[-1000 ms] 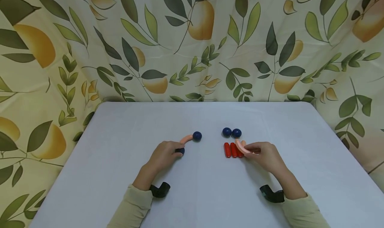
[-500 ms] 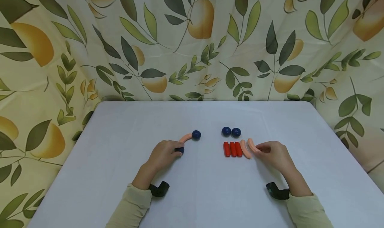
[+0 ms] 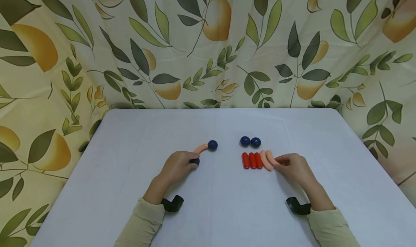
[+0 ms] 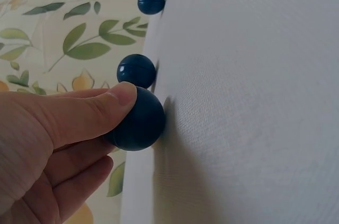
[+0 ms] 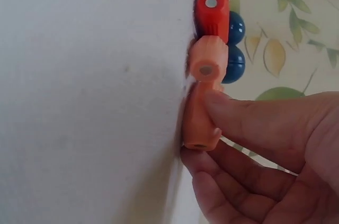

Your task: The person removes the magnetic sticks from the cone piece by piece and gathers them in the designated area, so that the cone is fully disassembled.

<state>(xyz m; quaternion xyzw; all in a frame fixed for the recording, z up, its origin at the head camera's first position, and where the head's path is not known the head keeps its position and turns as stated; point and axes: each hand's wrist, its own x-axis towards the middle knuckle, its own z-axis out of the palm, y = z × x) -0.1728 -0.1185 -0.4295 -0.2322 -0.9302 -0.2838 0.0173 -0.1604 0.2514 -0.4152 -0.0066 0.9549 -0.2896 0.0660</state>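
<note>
My left hand (image 3: 178,166) pinches a dark blue ball (image 4: 139,121) between thumb and fingers, low over the white table. A curved peach rod (image 3: 201,148) reaches from beside that hand to a second blue ball (image 3: 212,145). My right hand (image 3: 294,167) pinches another curved peach rod (image 5: 200,115) by its near end. This rod lies right beside a matching peach rod (image 3: 265,161), which shows a round grey metal disc on its end in the right wrist view. Left of them, several red rods (image 3: 252,160) lie side by side in a row.
Two more blue balls (image 3: 250,142) sit together behind the red rods. A white cloth covers the table (image 3: 214,211), whose far edge meets a curtain (image 3: 195,59) printed with fruit and leaves. Each wrist carries a black camera mount (image 3: 173,204).
The right hand has moved its peach rod from over the red rods to the right, then set it alongside the other peach rod. The left hand stays on its ball.
</note>
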